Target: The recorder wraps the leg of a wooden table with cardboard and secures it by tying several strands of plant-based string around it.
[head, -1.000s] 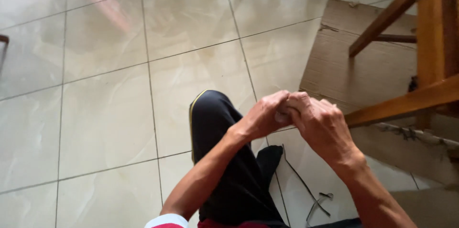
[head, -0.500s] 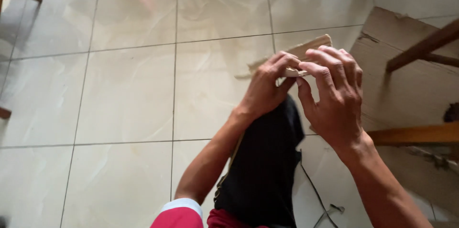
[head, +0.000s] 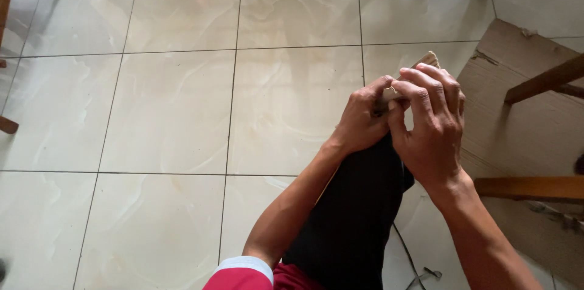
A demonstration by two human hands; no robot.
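Because both hands meet over the raised knee in black trousers (head: 359, 217), the small pale wooden piece (head: 427, 59) sits pinched between them rather than resting on anything, its light tip poking out just beyond the knuckles of the right hand (head: 432, 126). The right hand's fingers (head: 435, 86) curl fully closed over the top of the piece, wrapping it from above, which hides most of it; the left hand (head: 362, 123) closes in from the other side, its thumb and fingertips pressed against the piece's near end, so the two grips brace each other. Held this way above the knee, the piece seems steadied for close handwork, though what the fingertips do underneath is covered. Beyond the fingers lies the cream tiled floor (head: 170, 107); to the right of the right hand a sheet of brown cardboard (head: 523, 120) lies flat under wooden furniture legs (head: 541, 80), and a thin dark cord (head: 407, 259) trails below the right wrist.
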